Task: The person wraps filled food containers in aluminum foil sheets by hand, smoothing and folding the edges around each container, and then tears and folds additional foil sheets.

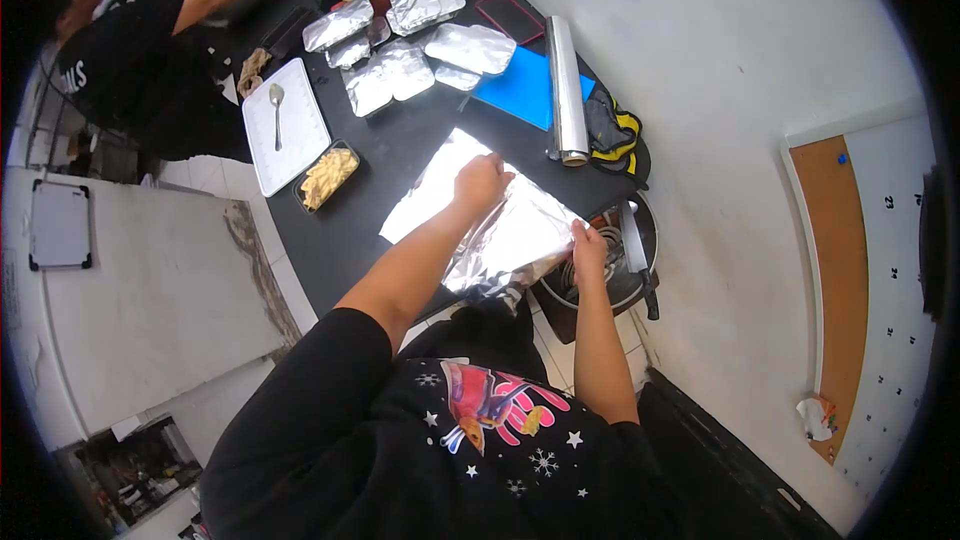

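A large sheet of aluminium foil [425, 202] lies over the front of the black table and hangs past its edge. My left hand [481, 183] is closed on the sheet near its middle, fingers curled. At the sheet's right corner, my right hand [589, 252] pinches the foil edge. The foil roll [566, 90] rests farther back on the right, across a blue folder [518, 90]. To the left stands an uncovered container of pale yellow food [328, 178], beside a white tray [262, 130] with a spoon [277, 115] on it.
Several foil-covered containers [390, 75] and a red-edged phone [510, 17] occupy the back of the table. A knife [636, 250] lies across a metal pot [655, 230] at the right. Another person [130, 70] reaches over the far left. A yellow-black bag [615, 135] sits by the wall.
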A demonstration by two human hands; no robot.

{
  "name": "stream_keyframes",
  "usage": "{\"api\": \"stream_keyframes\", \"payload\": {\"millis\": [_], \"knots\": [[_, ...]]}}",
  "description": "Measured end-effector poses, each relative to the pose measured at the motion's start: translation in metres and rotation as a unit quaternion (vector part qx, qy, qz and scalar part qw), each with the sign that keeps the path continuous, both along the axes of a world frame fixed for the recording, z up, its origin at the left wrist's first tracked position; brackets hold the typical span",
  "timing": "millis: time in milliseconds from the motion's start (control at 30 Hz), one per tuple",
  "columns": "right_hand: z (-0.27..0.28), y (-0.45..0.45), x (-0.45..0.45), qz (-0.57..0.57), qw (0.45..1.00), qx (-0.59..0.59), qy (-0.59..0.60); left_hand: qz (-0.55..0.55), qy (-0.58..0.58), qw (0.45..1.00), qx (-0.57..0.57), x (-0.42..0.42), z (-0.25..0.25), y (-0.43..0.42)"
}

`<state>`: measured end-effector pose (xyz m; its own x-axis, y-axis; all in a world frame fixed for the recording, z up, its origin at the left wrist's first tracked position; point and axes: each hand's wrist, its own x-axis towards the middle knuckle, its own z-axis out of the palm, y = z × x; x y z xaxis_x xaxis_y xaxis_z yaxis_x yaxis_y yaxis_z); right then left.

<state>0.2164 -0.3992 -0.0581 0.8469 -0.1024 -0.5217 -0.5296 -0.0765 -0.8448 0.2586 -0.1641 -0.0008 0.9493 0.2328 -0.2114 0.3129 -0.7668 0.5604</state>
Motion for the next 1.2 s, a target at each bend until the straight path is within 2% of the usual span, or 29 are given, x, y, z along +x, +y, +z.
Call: {"api": "stream_keyframes", "payload": {"millis": [100, 200, 367, 500, 600, 700, 733, 767, 833, 1133, 1200], "knots": [[0.000, 0.005, -0.003, -0.013, 0.998, -0.032, -0.057, 0.022, -0.014, 1.000, 0.018, 0.001, 0.002, -0.006], [0.019, 0.009, -0.007, -0.015, 0.999, -0.022, -0.040, 0.025, -0.005, 0.998, 0.054, 0.002, 0.005, -0.012], [-0.002, 0.008, -0.006, -0.034, 0.998, 0.005, -0.054, 0.001, 0.060, 0.996, 0.063, 0.005, 0.014, -0.013], [-0.005, 0.007, -0.007, -0.016, 0.998, -0.045, -0.041, 0.040, 0.017, 0.997, 0.059, 0.005, 0.003, -0.016], [0.015, 0.018, -0.014, -0.068, 0.997, 0.039, -0.014, 0.040, 0.034, 0.997, 0.056, 0.006, 0.006, -0.016], [0.001, 0.021, -0.021, -0.051, 0.998, -0.020, -0.027, 0.023, 0.080, 0.994, 0.068, 0.009, 0.018, -0.018], [-0.002, 0.027, -0.026, -0.091, 0.993, 0.016, -0.067, 0.025, 0.081, 0.994, 0.071, 0.009, 0.018, -0.018], [-0.005, 0.029, -0.030, -0.097, 0.993, 0.024, -0.059, 0.028, 0.085, 0.993, 0.074, 0.007, 0.017, -0.018], [0.011, 0.035, -0.036, -0.110, 0.992, 0.042, -0.042, 0.026, 0.085, 0.993, 0.073, 0.006, 0.018, -0.019], [0.000, 0.047, -0.057, -0.155, 0.984, 0.083, -0.041, 0.020, 0.047, 0.995, 0.091, 0.002, 0.012, -0.020], [0.008, 0.043, -0.057, -0.162, 0.981, 0.105, -0.003, 0.017, 0.031, 0.995, 0.092, 0.000, 0.005, -0.021]]}}
